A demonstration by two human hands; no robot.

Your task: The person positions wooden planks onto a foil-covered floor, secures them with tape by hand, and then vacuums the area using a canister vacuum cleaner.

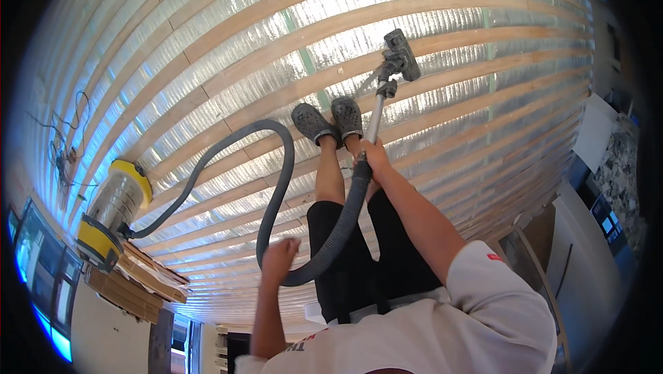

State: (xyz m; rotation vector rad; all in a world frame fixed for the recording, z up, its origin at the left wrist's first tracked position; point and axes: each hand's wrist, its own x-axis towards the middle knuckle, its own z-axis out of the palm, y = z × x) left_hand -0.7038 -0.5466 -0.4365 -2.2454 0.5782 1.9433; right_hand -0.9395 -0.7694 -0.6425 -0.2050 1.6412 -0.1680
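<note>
My right hand (pixel 375 158) is closed around the vacuum cleaner's wand (pixel 376 120), just where it joins the thick grey hose (pixel 349 212). At the wand's far end the dark floor nozzle (pixel 401 55) rests on the wooden battens, beyond my feet. My left hand (pixel 280 258) hovers over the hose's low bend, its fingers curled in and nothing visible in them. The hose passes behind that wrist, loops up, and runs to the yellow and silver canister (pixel 114 207) at the left.
Wooden battens (pixel 331 22) run across the floor over shiny foil. Dark clogs (pixel 313 124) are on my feet. Tangled cables (pixel 67 153) lie beyond the canister. Flat cardboard and boards (pixel 128 294) are stacked at the lower left. A framed panel (pixel 528 263) stands at the right.
</note>
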